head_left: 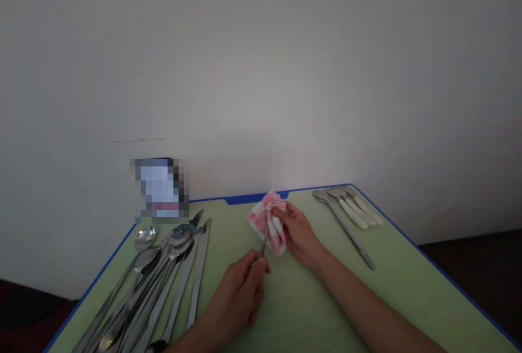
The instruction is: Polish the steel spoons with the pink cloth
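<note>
1. Grey-white wall (261, 70) fills the upper view and rises right behind the table's far edge, so there is no room to push anything further away.
2. Green table (310, 309) with a blue rim is bare in the middle and toward the near edge. That is the open room for moving. Its right edge slants off beyond the right forearm.
3. Heap of knives and spoons (163, 271) lies at the left, near the left hand but apart from it. A wide swing of that elbow could, I judge, scatter it.
4. Row of forks (350, 211), some white-handled, lies far right, well apart from the right hand.
5. Right hand (299, 233) is closed on a pink-and-white cloth (267, 220), bunched round the utensil's upper end, above the table's middle near the far edge.
6. Left hand (242, 282) pinches the lower end of a thin metal utensil (263, 245); its head is hidden in the cloth, so its kind cannot be told. Best, I judge, is a firm handle grip, the cloth squeezed and drawn along the shaft in short strokes between the two groups.
</note>
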Tool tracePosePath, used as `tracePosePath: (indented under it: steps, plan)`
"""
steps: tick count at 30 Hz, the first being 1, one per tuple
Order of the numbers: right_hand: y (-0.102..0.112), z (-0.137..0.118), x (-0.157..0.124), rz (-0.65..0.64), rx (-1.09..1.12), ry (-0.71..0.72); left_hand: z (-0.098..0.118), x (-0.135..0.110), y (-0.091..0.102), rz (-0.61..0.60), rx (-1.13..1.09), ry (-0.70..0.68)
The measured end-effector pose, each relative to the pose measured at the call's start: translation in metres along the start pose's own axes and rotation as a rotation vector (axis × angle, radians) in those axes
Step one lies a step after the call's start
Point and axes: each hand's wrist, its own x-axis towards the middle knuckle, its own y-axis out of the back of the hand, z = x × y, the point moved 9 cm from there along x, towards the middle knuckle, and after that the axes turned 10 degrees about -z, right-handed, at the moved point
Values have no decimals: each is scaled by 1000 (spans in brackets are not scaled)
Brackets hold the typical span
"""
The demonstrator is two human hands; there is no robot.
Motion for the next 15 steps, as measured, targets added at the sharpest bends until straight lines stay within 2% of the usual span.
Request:
tracePosePath:
  steps: [3,7,11,15]
  plan:
    - [7,-4,2,64,84,57,-3,-2,2,29,20,-12]
    - [2,-6,2,19,156,61,-7,-3,3,60,45,-19]
    - [-7,-1,2,-74,221,-35,-8,-1,1,29,-99,-7]
    - [1,2,5,-66,319,-59,-7,-1,3,58,-219,14]
